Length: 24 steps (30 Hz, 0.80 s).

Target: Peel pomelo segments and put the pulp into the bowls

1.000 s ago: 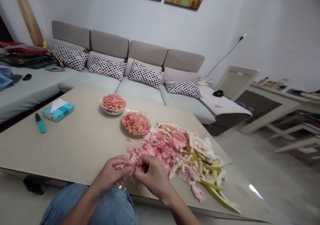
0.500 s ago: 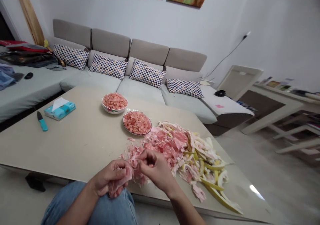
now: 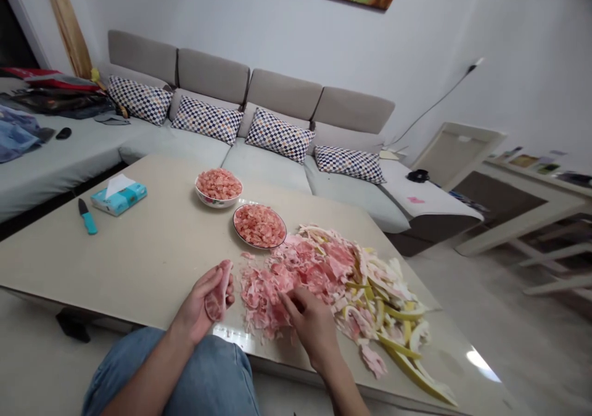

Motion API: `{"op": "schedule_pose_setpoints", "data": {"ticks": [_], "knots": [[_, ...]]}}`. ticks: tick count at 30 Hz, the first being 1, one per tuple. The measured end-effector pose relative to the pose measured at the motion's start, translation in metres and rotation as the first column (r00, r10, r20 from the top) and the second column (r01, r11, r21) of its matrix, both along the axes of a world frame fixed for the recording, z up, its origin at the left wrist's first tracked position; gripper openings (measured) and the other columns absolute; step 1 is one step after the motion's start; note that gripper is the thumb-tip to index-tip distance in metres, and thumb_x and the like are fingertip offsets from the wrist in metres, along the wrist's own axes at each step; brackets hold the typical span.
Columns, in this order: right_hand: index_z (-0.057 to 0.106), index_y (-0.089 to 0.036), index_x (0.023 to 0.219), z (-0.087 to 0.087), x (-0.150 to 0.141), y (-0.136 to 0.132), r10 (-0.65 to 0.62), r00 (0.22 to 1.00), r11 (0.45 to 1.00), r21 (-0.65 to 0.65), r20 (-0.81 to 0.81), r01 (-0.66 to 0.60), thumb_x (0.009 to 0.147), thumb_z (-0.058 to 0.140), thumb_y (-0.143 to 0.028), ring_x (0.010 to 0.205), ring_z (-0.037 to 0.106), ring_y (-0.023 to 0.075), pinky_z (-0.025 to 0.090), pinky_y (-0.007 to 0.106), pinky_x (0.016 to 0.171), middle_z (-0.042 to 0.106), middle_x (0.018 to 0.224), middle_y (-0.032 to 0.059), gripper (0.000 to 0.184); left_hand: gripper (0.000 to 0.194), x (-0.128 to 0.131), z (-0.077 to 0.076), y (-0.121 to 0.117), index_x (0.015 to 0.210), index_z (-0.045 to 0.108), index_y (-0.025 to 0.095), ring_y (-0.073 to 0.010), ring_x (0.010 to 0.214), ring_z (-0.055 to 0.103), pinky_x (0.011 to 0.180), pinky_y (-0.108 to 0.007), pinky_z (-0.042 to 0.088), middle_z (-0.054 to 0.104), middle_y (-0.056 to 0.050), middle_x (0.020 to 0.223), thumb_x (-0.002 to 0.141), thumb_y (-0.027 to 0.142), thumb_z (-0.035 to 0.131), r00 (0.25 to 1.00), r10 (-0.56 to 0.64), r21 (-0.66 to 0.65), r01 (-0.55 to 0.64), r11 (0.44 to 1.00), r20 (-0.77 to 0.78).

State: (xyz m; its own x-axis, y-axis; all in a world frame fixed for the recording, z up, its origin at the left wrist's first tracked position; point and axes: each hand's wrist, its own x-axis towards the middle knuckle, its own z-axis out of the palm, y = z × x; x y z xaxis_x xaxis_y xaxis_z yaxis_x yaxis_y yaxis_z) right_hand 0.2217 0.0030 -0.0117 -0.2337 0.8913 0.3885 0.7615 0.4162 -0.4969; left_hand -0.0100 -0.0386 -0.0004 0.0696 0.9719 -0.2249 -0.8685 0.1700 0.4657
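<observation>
Left hand [image 3: 197, 308] cups upward near the counter's [image 3: 139, 262] front edge, curled fingers cradling a long strip of pink pomelo pith [image 3: 217, 296] that runs lengthwise up the palm. Right hand [image 3: 312, 323] sits closer to the heaped pith and yellow rind [image 3: 324, 286], fingertips bunched against its near side; whether they pinch anything is hidden. Farther off stand a plate of pink pulp [image 3: 252, 246] and a bowl [image 3: 218, 204].
</observation>
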Motion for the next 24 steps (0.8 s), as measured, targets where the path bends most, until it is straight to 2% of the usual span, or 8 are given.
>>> {"op": "schedule_pose_setpoints", "data": {"ticks": [3, 6, 8, 12, 14, 16, 20, 24], "knots": [[0.069, -0.019, 0.09, -0.01, 0.003, -0.005, 0.023, 0.997, 0.998, 0.062, -0.073, -0.019, 0.091, 0.054, -0.039, 0.07, 0.063, 0.0196, 0.047, 0.03, 0.066, 0.07, 0.08, 0.0072, 0.025, 0.03, 0.0, -0.002, 0.002, 0.105, 0.064, 0.017, -0.0108, 0.065, 0.061, 0.058, -0.022, 0.05, 0.063, -0.001, 0.08, 0.077, 0.021, 0.074, 0.998, 0.066, -0.009, -0.066, 0.998, 0.001], [0.062, -0.019, 0.062, -0.01, -0.005, -0.012, -0.053, 0.993, 0.994, 0.089, -0.101, 0.062, 0.087, 0.06, -0.041, 0.062, 0.058, 0.0192, 0.046, 0.031, 0.064, 0.063, 0.06, 0.0044, 0.033, 0.031, 0.001, -0.001, 0.003, 0.105, 0.064, 0.017, -0.0105, 0.065, 0.062, 0.059, -0.022, 0.051, 0.064, -0.001, 0.083, 0.076, 0.022, 0.075, 0.992, 0.127, -0.008, -0.127, 0.992, -0.023], [0.062, -0.019, 0.062, -0.007, -0.017, -0.018, -0.044, 0.982, 0.998, 0.029, -0.182, 0.05, 0.086, 0.062, -0.042, 0.062, 0.058, 0.0194, 0.047, 0.031, 0.064, 0.063, 0.061, 0.0046, 0.033, 0.032, 0.002, 0.0, 0.003, 0.105, 0.065, 0.018, -0.0104, 0.066, 0.062, 0.061, -0.022, 0.052, 0.065, -0.001, 0.085, 0.076, 0.022, 0.076, 0.986, 0.159, -0.011, -0.16, 0.987, -0.039], [0.068, -0.018, 0.102, 0.001, -0.048, -0.038, 0.06, 0.854, 0.949, -0.236, -0.517, -0.21, 0.088, 0.059, -0.041, 0.075, 0.067, 0.0199, 0.053, 0.028, 0.066, 0.073, 0.089, 0.009, 0.029, 0.034, 0.002, 0.0, 0.002, 0.108, 0.065, 0.017, -0.0111, 0.069, 0.062, 0.065, -0.024, 0.053, 0.064, -0.001, 0.084, 0.077, 0.024, 0.076, 0.986, 0.166, 0.012, -0.165, 0.986, -0.035], [0.07, -0.017, 0.089, 0.006, -0.063, -0.049, 0.074, 0.807, 0.888, -0.33, -0.586, -0.321, 0.089, 0.058, -0.041, 0.066, 0.066, 0.0179, 0.052, 0.026, 0.061, 0.072, 0.078, 0.0068, 0.027, 0.034, 0.002, -0.002, 0.002, 0.108, 0.065, 0.016, -0.0115, 0.07, 0.062, 0.066, -0.025, 0.053, 0.064, -0.001, 0.084, 0.077, 0.024, 0.075, 0.986, 0.162, 0.023, -0.162, 0.987, -0.027], [0.07, -0.017, 0.082, 0.011, -0.076, -0.057, 0.072, 0.781, 0.872, -0.341, -0.621, -0.352, 0.089, 0.057, -0.039, 0.063, 0.064, 0.0163, 0.052, 0.025, 0.06, 0.071, 0.074, 0.0058, 0.027, 0.032, 0.002, -0.004, 0.002, 0.108, 0.065, 0.016, -0.0117, 0.07, 0.062, 0.067, -0.026, 0.053, 0.064, -0.001, 0.084, 0.078, 0.024, 0.074, 0.987, 0.16, 0.033, -0.159, 0.987, -0.014], [0.069, -0.017, 0.09, 0.015, -0.083, -0.057, 0.065, 0.769, 0.912, -0.276, -0.636, -0.305, 0.089, 0.057, -0.036, 0.062, 0.064, 0.0153, 0.052, 0.025, 0.059, 0.071, 0.078, 0.0056, 0.023, 0.031, 0.001, -0.006, 0.003, 0.108, 0.064, 0.017, -0.0121, 0.071, 0.062, 0.066, -0.027, 0.053, 0.064, -0.001, 0.085, 0.079, 0.024, 0.073, 0.986, 0.164, 0.044, -0.164, 0.985, 0.001], [0.071, -0.017, 0.087, 0.014, -0.07, -0.044, -0.027, 0.828, 0.952, -0.266, -0.56, -0.149, 0.088, 0.057, -0.038, 0.062, 0.064, 0.0167, 0.052, 0.025, 0.059, 0.071, 0.07, 0.0049, 0.025, 0.029, 0.001, -0.005, 0.003, 0.106, 0.065, 0.019, -0.0122, 0.073, 0.062, 0.069, -0.027, 0.053, 0.064, -0.001, 0.088, 0.079, 0.022, 0.073, 0.98, 0.197, 0.01, -0.197, 0.98, -0.004]]}}
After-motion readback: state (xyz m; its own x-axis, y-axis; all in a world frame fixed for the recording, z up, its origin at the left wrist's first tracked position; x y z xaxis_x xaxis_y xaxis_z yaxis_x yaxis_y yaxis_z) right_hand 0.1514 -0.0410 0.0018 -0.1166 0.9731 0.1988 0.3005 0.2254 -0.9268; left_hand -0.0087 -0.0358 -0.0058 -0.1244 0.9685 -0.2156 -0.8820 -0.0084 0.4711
